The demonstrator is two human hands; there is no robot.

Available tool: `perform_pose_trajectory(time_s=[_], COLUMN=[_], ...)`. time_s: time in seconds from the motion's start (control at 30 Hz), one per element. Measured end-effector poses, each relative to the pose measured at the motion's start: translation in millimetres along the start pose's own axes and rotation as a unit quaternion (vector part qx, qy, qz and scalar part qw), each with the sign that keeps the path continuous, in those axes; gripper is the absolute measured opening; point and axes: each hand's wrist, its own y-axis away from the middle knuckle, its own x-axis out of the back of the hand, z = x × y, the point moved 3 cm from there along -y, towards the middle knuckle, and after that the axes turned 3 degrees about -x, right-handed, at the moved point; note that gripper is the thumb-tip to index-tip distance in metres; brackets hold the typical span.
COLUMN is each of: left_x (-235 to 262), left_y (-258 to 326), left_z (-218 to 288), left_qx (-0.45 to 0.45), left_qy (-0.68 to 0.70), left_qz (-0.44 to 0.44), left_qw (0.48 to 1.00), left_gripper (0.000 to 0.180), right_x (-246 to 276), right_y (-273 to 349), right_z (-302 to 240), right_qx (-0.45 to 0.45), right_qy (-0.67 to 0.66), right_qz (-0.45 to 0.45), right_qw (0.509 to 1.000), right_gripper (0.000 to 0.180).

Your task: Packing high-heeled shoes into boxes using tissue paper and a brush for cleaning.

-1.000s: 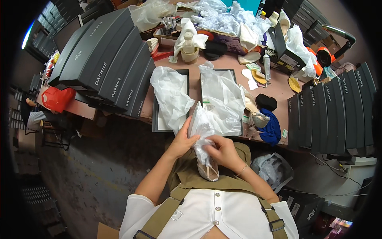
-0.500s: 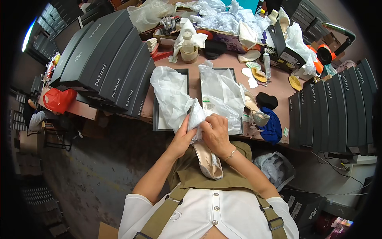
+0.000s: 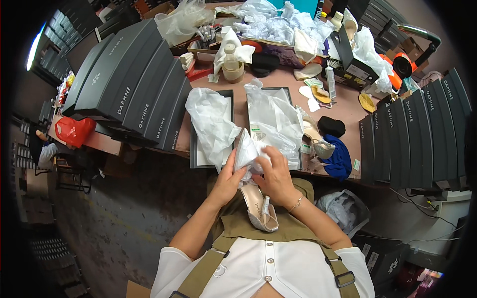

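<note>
A silver, glittery open shoe (image 3: 257, 207) with a beige insole hangs heel end toward me above my lap. White tissue paper (image 3: 245, 152) is wrapped around its front part. My left hand (image 3: 227, 180) is closed around the left side of the wrapped end, thumb upward along the paper. On the other side, my right hand (image 3: 276, 178) has its fingers apart, slightly blurred, with the thumb close to the shoe just under the paper. Behind the hands lie two halves of a dark shoebox, the left one (image 3: 195, 156) and the right one (image 3: 299, 161), both lined with tissue.
A second silver shoe (image 3: 323, 148) lies right of the box, beside a black pad (image 3: 331, 126) and a blue cloth (image 3: 340, 161). Stacked dark shoeboxes flank the table at left (image 3: 144, 94) and right (image 3: 408, 139). A bottle (image 3: 230, 58) in a tape roll stands farther back.
My right hand's fingers have lifted and spread from the paper they were pressing. The shoe has shifted slightly toward me, while my left hand keeps its hold.
</note>
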Motion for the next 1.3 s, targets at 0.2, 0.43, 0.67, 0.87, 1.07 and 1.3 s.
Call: perform_pose_trajectory(time_s=[0.2, 0.43, 0.67, 0.87, 1.07, 1.3], left_x=[-6, -27, -23, -38, -28, 5], left_y=[-3, 10, -24, -11, -34, -20], left_z=[12, 18, -23, 0, 0, 10], left_qx=[-0.051, -0.136, -0.15, -0.182, -0.174, -0.057], left_qy=[-0.111, -0.287, -0.068, -0.063, -0.065, -0.188], left_qz=[-0.011, 0.098, 0.117, 0.141, 0.105, -0.067], left_qw=[0.992, 0.943, 0.979, 0.971, 0.977, 0.978], left_gripper=[0.065, 0.078, 0.072, 0.068, 0.052, 0.037], right_x=[-25, -9, 6, 0, 1, 13], right_y=[-16, -18, -6, 9, 9, 30], right_z=[19, 11, 14, 9, 6, 17], right_qx=[-0.103, -0.06, -0.086, -0.106, -0.064, -0.191], right_qy=[-0.173, -0.146, -0.162, -0.184, -0.138, -0.3], right_qz=[-0.03, 0.009, -0.034, -0.007, 0.036, -0.118], right_qw=[0.979, 0.987, 0.982, 0.977, 0.988, 0.927], right_gripper=[0.056, 0.067, 0.068, 0.07, 0.075, 0.079])
